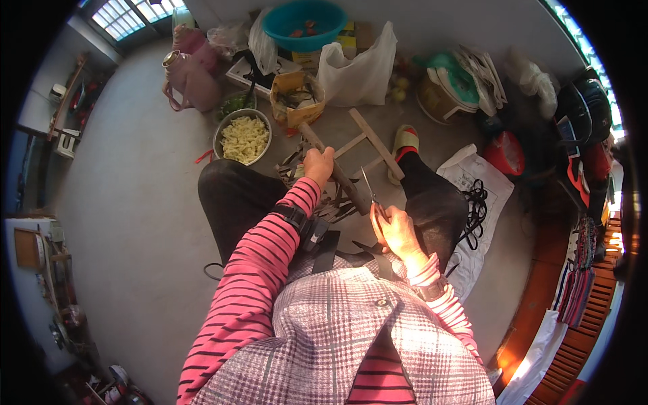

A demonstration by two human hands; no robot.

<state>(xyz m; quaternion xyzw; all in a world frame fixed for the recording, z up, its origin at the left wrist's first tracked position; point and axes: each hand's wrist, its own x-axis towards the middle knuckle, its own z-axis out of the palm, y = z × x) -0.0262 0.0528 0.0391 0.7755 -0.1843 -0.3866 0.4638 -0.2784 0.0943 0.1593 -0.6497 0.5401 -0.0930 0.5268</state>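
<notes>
My left hand (318, 166) is closed around a thick bar of a wooden frame (351, 192), which looks like the frame of a small stool. Dark strips and scraps (332, 208) hang about the frame between my knees. In my right hand (398, 231) is a pair of scissors (367, 185), the narrow blades pointing up and away beside the wooden bar. Whether the blades touch anything cannot be made out. A coil of black cord (476, 210) lies by my right leg on a white sack (487, 236).
Ahead stand a bowl of pale yellow chopped food (244, 139), a yellow box (295, 121), a white plastic bag (356, 75) and a teal basin (305, 42). Pink thermos flasks (192, 82) are at the far left. A red container (503, 152) sits at right, near a slatted wooden bench (592, 304).
</notes>
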